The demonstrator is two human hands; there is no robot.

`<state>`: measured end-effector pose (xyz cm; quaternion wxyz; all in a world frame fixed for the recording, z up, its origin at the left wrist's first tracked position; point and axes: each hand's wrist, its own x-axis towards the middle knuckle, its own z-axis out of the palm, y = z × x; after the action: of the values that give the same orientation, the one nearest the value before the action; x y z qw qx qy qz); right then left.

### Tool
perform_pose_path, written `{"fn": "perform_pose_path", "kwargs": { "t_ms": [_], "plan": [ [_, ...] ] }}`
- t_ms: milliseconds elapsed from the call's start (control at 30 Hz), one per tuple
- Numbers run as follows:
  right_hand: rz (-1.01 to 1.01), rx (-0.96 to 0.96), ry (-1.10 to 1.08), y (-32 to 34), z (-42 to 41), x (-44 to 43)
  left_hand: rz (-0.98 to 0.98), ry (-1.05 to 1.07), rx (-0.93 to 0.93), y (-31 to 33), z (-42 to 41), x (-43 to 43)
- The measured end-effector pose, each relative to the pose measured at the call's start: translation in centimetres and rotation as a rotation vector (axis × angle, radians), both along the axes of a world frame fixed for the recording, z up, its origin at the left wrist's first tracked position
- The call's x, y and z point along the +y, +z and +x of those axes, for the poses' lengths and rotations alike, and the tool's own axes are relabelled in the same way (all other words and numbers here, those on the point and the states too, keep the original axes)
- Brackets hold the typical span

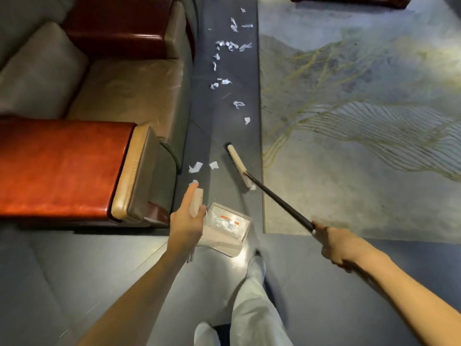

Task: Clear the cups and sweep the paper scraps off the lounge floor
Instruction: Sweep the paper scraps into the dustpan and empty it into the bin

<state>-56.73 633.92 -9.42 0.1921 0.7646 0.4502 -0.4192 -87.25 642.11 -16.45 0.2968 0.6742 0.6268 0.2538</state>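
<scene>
— How much room?
— A narrow strip of floor [219, 126] between sofa [129, 96] and rug [361, 126] edge. Paper scraps [225, 46] trail along it, two just left of the broom [238, 164] head.
— Hands?
— My right hand [334, 243] grips the broom handle, fingers wrapped. My left hand [185, 221] holds the dustpan [234, 248] handle. Something pale lies inside the pan, unclear what.

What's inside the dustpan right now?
The dustpan holds a few white paper scraps beside an orange label. The left hand, gripping its handle, covers its left edge, so anything there is hidden.
</scene>
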Motion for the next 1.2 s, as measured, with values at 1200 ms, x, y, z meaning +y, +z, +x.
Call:
{"fn": "perform_pose_path", "kwargs": {
  "t_ms": [1200],
  "plan": [
    [0.004,0.362,-0.096,-3.5,-4.3,26.8,-0.192,0.464,-0.232,1.0,-2.5,10.4]
  ]
}}
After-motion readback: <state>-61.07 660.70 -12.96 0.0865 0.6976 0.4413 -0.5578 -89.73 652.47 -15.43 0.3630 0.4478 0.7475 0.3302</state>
